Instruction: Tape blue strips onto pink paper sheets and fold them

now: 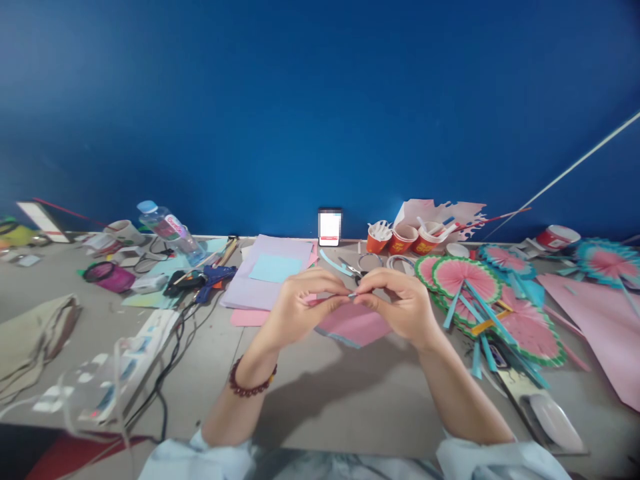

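Observation:
My left hand and my right hand meet in the middle, above the table. Both are closed in a pinch, fingertips almost touching, on a small pale-blue piece of paper. Just below the fingers shows a pink paper sheet with a bluish edge; whether it hangs from the pinch or lies on the table I cannot tell. Behind the right fingers lie scissors, partly hidden, and a curved blue paper strip.
Lilac sheets with a blue square lie left of centre. A phone and red cups stand against the wall. Watermelon-patterned paper fans cover the right. At left are a glue gun, a bottle and a power strip.

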{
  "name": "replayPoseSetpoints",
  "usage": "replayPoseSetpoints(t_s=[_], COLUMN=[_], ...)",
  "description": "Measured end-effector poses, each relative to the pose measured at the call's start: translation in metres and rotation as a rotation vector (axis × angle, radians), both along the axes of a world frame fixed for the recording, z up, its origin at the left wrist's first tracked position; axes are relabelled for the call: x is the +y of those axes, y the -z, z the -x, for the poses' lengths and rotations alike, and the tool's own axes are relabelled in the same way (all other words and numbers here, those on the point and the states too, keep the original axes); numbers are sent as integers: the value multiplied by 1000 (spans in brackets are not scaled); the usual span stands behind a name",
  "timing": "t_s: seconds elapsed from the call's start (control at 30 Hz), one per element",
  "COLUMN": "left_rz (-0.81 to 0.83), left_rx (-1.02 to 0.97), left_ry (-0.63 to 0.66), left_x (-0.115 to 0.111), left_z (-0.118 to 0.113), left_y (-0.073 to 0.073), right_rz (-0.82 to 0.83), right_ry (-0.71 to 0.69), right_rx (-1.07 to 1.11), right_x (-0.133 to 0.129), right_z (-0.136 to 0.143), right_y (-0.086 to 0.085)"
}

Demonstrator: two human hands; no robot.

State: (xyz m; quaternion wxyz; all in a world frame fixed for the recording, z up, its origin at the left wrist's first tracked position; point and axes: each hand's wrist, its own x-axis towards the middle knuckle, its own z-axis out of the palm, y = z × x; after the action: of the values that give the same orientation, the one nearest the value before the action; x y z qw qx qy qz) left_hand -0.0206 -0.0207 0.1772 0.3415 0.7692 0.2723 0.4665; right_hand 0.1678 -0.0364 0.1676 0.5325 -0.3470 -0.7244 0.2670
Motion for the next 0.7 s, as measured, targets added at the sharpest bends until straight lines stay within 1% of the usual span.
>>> replayPoseSetpoints(t_s=[0.3,0.57,0.63,0.7], left_rz=[-152,-379,-403,-393], left_rx=[21,42,49,53], left_ry=[-98,-192,-206,-196], left_x=[-7,-10,-10,-10], left_z=[-4,-10,-13,-14], left_y=[-1,3,4,6], right_rz=[14,11,0,-30], right_ry=[-7,-6,5,35], right_rx=[27,47,27,12], right_x=[1,1,1,0], right_z=[1,-1,0,2], right_y=[-1,2,2,1])
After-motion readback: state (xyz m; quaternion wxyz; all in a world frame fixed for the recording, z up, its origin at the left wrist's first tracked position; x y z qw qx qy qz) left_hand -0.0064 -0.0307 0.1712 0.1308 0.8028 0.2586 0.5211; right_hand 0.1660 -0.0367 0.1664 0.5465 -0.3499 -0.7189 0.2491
